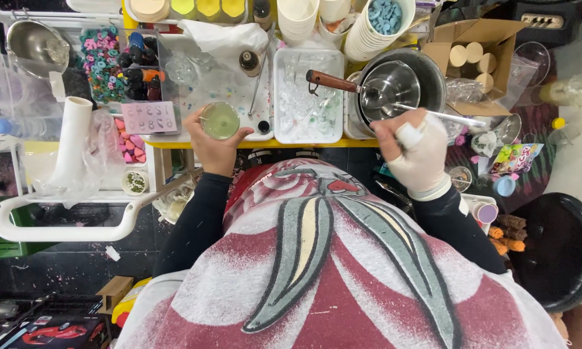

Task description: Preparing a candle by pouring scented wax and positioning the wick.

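My left hand [211,147] is bare and holds a small round clear cup with pale yellow-green filling [220,120] over the front edge of a white tray [194,90]. My right hand [416,154] wears a white glove and grips a thin clear stick [447,116] that points to the right, next to a metal bowl [426,74]. A ladle with a wooden handle [342,84] rests in that bowl. A second white tray [307,132] with clear pieces lies between my hands.
A yellow table edge [258,143] runs under the trays. At the back left are coloured beads [100,61] and a metal pot [35,45]. A cardboard box with round wooden lids [475,55] stands at the back right. A black bin [562,249] sits at the right, a white cart rail [64,229] at the left.
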